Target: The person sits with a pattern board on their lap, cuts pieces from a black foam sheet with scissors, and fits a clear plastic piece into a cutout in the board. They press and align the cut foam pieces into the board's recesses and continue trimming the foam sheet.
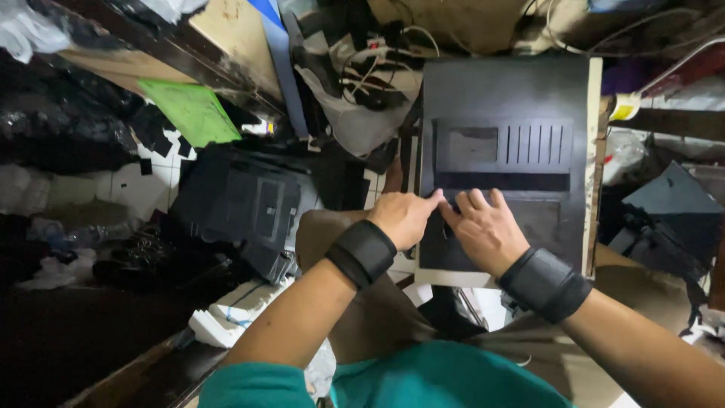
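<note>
White tiled floor [128,189], mostly buried. Directly on it: black scraps [162,140] scattered over the tiles, a black machine housing [242,208] left of centre, crumpled black plastic [45,128] far left, white foam blocks [230,306] near the bottom. White board [593,151] carries the black panel [502,98], lower edge over the person's knees.

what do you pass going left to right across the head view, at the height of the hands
black printer → left hand → right hand → black panel, white edge → dark casing
</note>
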